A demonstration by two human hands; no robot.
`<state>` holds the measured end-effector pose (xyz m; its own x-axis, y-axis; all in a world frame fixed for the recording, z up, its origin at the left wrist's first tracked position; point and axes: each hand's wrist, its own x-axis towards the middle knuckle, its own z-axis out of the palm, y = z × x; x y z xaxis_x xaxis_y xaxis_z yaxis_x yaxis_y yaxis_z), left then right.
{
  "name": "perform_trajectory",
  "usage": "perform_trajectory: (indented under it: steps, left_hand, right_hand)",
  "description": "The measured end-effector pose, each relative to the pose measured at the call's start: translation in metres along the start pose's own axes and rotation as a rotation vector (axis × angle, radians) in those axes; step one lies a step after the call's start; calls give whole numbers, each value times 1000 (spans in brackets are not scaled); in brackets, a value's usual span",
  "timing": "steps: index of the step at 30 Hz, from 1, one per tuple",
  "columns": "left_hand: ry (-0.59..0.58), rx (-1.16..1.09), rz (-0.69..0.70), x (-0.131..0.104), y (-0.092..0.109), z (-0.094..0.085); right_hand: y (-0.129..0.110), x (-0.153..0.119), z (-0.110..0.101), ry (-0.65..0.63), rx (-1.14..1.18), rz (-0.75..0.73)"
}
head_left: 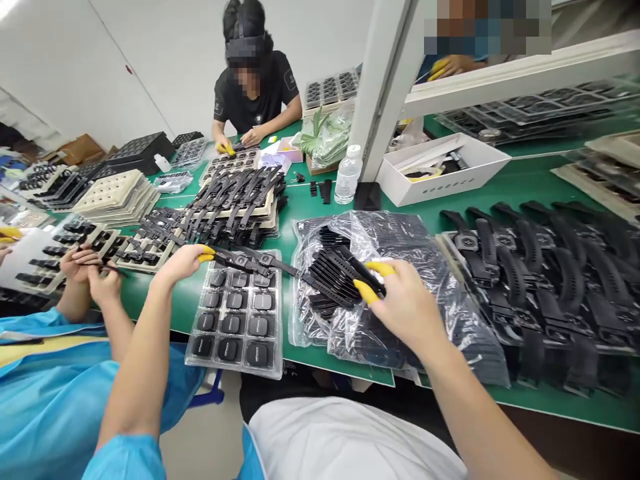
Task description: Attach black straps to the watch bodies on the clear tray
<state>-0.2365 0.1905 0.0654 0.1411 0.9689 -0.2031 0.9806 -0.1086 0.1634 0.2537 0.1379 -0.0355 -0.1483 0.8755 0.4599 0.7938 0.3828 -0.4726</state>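
Observation:
My left hand [186,262], with yellow finger covers, pinches the strap end of black watches [267,260] stretched over a clear tray [277,320]. Dark square pieces [231,324] fill that tray's compartments. On the right, my right hand [403,300] has its yellow-tipped thumb and finger round black strips [373,277] at the mouth of a plastic bag [400,237]. More thin black strips [333,277] lie stacked in the bag's opening. Part of what the right fingers grip is hidden.
Strapped watches lie on trays at the right [520,267] and the centre left [235,200]. A bottle [349,175] and a white box [445,180] stand behind the bag. A co-worker's hands [95,270] are at the left; another person [255,93] sits opposite.

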Motion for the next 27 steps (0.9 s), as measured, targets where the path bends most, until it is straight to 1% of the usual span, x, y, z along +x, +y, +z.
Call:
perform_trajectory:
  steps: [1,3,4,6,9,12,16,20,22,24,27]
  left_hand:
    - [-18,-15,-27,6,-13,1]
    - [-46,-34,-60,17,-30,5]
    - [-54,-38,-69,21,-36,9]
    - [-63,-51,-78,30,-42,16]
    - [-60,-64,-68,38,-46,25]
    - [-39,-64,-49,40,-47,32]
    - [42,-47,-50,38,-42,39]
    - [208,-18,-113,26,-30,41]
    - [273,-15,-140,15,-16,41]
    - [287,-36,-124,2,6,43]
    - [225,-87,-7,-15,57,60]
  right_hand:
    - [10,-1,0,-34,-35,-13]
    - [24,-6,5,-110,-46,-37]
    - [28,-9,9,-126,-40,-38]
    - [31,-15,17,-107,-19,-21]
    - [31,-19,25,-50,6,7]
    - [31,-19,26,-43,22,25]
    - [34,-19,26,-50,40,43]
    - [34,-20,28,-20,61,58]
    - [33,-20,28,-9,73,64]
    - [32,-20,26,5,102,64]
    - [31,-18,23,58,202,64]
